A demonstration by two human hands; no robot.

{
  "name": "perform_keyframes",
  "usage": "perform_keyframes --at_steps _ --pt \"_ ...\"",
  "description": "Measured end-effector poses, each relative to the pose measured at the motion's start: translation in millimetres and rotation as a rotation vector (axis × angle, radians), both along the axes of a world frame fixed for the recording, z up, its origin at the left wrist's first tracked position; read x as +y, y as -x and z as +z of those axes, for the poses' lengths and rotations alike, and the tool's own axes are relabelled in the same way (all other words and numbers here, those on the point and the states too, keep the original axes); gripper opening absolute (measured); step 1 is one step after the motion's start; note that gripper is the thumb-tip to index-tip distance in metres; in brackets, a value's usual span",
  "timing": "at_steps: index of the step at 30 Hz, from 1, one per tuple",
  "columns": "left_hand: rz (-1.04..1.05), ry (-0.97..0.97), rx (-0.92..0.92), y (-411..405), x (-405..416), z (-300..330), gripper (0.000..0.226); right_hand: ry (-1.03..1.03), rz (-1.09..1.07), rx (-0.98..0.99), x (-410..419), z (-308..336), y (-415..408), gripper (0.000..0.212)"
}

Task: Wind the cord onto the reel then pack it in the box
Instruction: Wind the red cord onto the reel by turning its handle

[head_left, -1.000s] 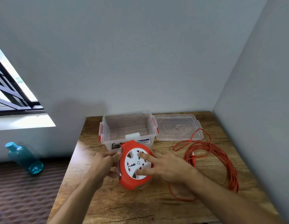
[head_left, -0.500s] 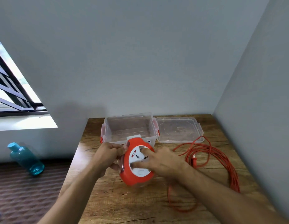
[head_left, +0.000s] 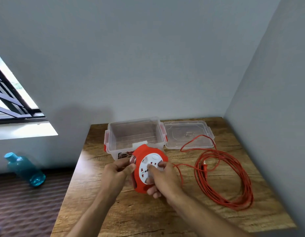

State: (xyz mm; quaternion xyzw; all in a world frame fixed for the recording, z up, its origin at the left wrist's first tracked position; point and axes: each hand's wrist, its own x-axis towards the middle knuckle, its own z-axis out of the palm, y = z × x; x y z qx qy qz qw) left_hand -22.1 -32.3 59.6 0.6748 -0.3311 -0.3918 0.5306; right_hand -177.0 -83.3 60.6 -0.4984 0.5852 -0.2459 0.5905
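An orange reel (head_left: 145, 152) with a white socket face is held above the wooden table (head_left: 148, 216), just in front of the box. My left hand (head_left: 116, 171) grips its left rim. My right hand (head_left: 163, 177) lies on the white face and wraps under its lower edge. The orange cord (head_left: 233, 178) runs from the reel's right side to a loose coil on the table at the right, its plug (head_left: 204, 167) lying inside the coil. The clear plastic box (head_left: 134, 134) with red latches stands open behind the reel.
The box's clear lid (head_left: 187, 132) lies flat to the right of the box, with a cord loop across its front edge. Grey walls close the back and right sides. A teal bottle (head_left: 24, 169) lies on the floor at left, below a window.
The reel has been tilted and lifted slightly toward me. My right hand has shifted from pointing at the face to cupping its lower right; the white face has turned.
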Motion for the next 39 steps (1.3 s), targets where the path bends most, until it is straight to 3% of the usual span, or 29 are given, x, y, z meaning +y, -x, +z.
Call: perform_keyframes --at_steps 3,5,6,9,13,16,25,30,35,39 --pt "0.037 -0.05 0.031 -9.5 -0.7 1.8 0.016 0.73 0.397 0.554 -5.6 0.5 29.2 0.04" --pt "0.006 -0.088 0.001 -17.7 -2.7 6.9 0.016 1.19 0.768 0.711 -16.7 1.2 47.1 0.055" --pt "-0.029 -0.106 -0.01 -21.1 -4.0 10.2 0.02 1.319 0.934 0.741 -22.1 3.7 52.2 0.058" --pt "-0.165 -0.198 -0.04 -29.0 -9.5 21.3 0.025 1.43 1.277 0.763 -41.4 11.1 53.1 0.063" --pt "-0.289 -0.328 -0.093 -36.1 -20.8 32.1 0.028 1.457 1.502 0.781 -59.1 24.4 41.4 0.085" --pt "-0.305 -0.348 -0.106 -37.2 -26.7 37.0 0.03 1.441 1.583 0.817 -62.4 31.0 32.6 0.085" --pt "-0.209 -0.226 -0.092 -31.6 -23.1 40.4 0.02 1.231 1.379 0.862 -51.4 14.7 26.4 0.067" --pt "-0.16 -0.131 -0.119 -24.9 -17.2 31.9 0.009 1.157 1.029 0.892 -41.1 3.4 24.8 0.066" --pt "-0.068 0.051 -0.05 -3.9 -9.0 21.0 0.029 0.71 0.306 0.562 -22.6 3.1 13.9 0.067" --pt "-0.05 0.118 -0.058 12.6 -3.7 8.8 0.038 0.231 -0.082 0.141 -12.9 4.2 0.2 0.055"
